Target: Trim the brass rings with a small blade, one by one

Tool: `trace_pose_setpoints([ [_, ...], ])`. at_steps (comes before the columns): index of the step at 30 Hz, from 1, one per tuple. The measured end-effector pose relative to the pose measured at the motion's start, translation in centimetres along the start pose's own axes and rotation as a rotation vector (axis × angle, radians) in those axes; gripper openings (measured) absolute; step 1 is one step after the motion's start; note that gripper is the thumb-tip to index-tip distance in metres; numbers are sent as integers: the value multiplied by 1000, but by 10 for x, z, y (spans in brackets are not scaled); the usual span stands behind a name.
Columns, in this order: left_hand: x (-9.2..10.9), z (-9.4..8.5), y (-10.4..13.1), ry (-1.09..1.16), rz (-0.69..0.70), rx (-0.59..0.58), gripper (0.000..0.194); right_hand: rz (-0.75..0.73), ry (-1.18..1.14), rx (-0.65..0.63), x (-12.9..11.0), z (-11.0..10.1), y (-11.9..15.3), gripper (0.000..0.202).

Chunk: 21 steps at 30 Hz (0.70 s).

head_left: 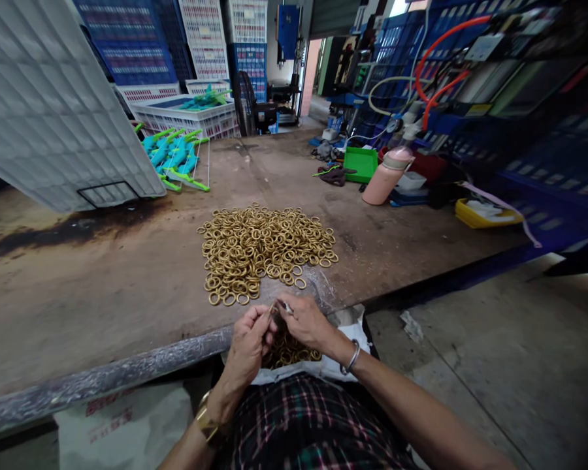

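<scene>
Close together at the table's front edge, both my hands are closed with fingertips nearly meeting. My left hand (251, 338) pinches a brass ring (272, 308), seen almost edge-on. My right hand (308, 320) is closed around a small tool with a metallic end (287, 308); its kind is hidden by the fingers. Just beyond the hands, a heap of brass rings (264, 245) lies on the brown table (142, 287). Below my hands, more brass rings (294, 352) fill a white sack (357, 329) at my lap.
A large pale plastic crate (68, 111) leans at left beside teal and green plastic parts (174, 156). Toward the right stand a pink bottle (387, 176), a green tray (361, 163) and a yellow tray (485, 214). Stacked blue crates (132, 42) rise behind.
</scene>
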<state>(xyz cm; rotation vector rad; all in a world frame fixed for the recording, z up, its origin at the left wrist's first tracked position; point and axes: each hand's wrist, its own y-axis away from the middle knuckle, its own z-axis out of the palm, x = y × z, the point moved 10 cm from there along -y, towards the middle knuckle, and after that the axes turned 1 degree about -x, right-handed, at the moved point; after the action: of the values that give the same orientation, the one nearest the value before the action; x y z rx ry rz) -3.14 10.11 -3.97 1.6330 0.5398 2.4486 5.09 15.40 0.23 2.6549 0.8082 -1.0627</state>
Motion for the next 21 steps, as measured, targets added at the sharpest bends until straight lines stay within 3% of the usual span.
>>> trace_pose_setpoints([
  [4,0,-4,0,-44,13,37,35,-51,237,-118,-6,16,7,17],
  [10,3,-6,2,-102,29,70,34,21,358,-189,-7,21,6,23],
  [21,-7,-1,9,1,-84,2,35,158,438,-152,-2,24,11,24],
])
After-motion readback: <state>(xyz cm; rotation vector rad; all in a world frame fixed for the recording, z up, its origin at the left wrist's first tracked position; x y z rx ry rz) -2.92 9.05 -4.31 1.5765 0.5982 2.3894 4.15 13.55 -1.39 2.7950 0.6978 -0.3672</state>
